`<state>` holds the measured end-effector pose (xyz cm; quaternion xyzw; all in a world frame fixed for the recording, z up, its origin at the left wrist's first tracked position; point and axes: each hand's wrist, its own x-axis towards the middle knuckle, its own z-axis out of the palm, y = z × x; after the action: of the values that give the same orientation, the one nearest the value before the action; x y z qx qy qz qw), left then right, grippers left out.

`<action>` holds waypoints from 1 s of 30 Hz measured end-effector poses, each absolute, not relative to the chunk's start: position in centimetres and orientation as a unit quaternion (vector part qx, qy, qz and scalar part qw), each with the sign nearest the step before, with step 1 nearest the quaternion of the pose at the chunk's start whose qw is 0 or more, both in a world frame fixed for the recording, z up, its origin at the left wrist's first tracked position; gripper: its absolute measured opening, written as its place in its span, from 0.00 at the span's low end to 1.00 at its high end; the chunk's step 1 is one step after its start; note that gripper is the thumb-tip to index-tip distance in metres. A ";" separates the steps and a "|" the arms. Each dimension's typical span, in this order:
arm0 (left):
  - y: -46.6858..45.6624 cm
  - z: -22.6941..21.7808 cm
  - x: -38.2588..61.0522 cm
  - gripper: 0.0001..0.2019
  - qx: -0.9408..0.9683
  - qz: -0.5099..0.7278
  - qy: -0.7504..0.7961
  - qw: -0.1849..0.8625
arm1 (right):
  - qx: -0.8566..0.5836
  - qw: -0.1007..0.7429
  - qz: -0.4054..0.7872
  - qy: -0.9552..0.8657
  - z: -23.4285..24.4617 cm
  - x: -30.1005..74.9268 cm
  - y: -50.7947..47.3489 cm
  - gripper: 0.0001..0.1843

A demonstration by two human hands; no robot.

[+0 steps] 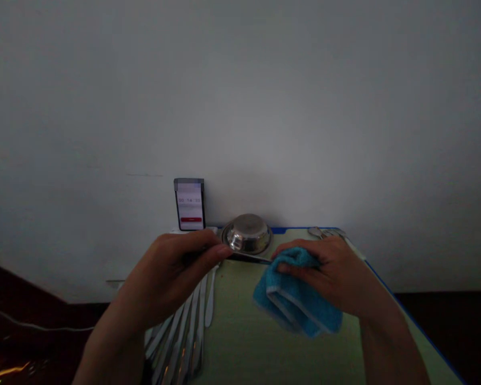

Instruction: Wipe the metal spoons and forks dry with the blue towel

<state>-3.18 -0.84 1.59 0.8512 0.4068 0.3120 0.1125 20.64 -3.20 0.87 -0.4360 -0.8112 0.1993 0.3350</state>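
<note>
A: What stood around the hands?

B: A pale-green, blue-edged table (240, 331) reached to a plain greyish wall (240, 107). At its far side sat a round, shiny steel bowl (248, 232), apparently upside down, and left of that a dark-framed phone (191, 206) stood upright with its screen lit.

A: And the cutlery?

B: A fanned row of long silver knives (198, 342) lay on the left, partly covered by the left forearm. In the far right corner, a few silver spoons and forks (316, 232) lay behind the right hand (332, 264), which hid part of them.

A: Did anything crowd the work?

B: The bowl did, being just beyond the gap between the hands. The left fingertips came right up to its rim in the view; I couldn't tell whether they touched.

A: Where was the piece being handled?

B: A narrow, dark-looking metal utensil (250, 258) bridged the hands above the table, almost level. The left hand (180, 262) pinched its left end between thumb and fingers. The right fingers were bunched on a bright blue, pale-hemmed cloth (300, 305), whose folds hung down; the utensil's right end disappeared into it.
</note>
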 end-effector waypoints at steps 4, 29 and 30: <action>-0.7 1.7 -3.3 0.14 0.827 0.347 0.433 0.092 | -0.504 0.446 0.156 -0.723 0.3 19.6 -2.7 0.12; 0.4 1.2 -4.5 0.15 0.862 0.239 0.392 0.217 | -0.441 0.359 0.342 -0.748 -0.2 20.6 -2.0 0.12; 0.4 1.2 -4.5 0.15 0.863 0.240 0.391 0.212 | -0.461 0.364 0.325 -0.741 0.0 20.4 -2.0 0.11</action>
<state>-4.51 0.37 1.25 0.8629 0.3908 0.2398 0.2125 20.41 -1.95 -0.05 -0.4612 -0.7410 0.3251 0.3641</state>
